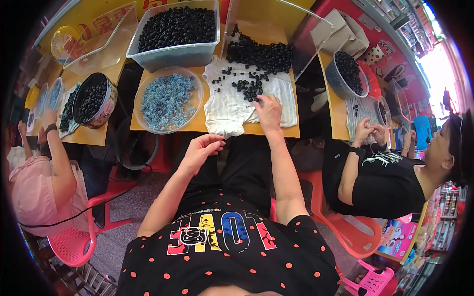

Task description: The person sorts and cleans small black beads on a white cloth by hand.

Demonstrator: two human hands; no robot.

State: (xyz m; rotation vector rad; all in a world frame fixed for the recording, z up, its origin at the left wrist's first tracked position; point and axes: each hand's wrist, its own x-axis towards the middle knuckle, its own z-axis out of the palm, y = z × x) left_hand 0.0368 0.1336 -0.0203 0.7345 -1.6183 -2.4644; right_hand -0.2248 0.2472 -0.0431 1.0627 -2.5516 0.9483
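A white cloth [223, 106] lies over the wooden table in front of me, its near end hanging at the edge. On it rest loose black beads [247, 88], with a denser heap [261, 56] behind them. My right hand [269, 112] reaches over the cloth, thumb and fingertips pinched on a black bead at the near side of the loose ones. Just off the table's front edge, below the cloth, my left hand [201, 152] is closed in a pinch. Whatever sits between its fingertips is too small to name. A round clear tray [139, 111] of small pale-blue beads [167, 102] stands left of the cloth.
A large clear tub [170, 60] of black beads stands behind the tray. At neighbouring tables, one person [49, 182] works at left beside a bead-filled pot [109, 106]; another [390, 172] works at right near a bead-filled tub [364, 91]. Red chairs [353, 229] stand nearby.
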